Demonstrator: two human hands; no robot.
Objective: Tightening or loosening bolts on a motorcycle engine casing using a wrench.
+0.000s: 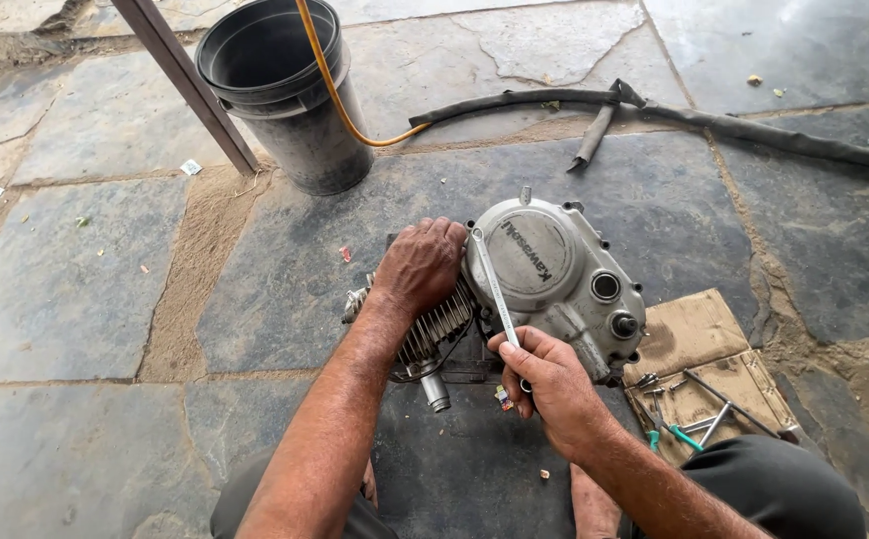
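Steel wrench (494,289) clenched in right hand (552,384); left hand (417,266) clasps engine (554,284).

Soft daylight — sharp, perhaps edge-warped
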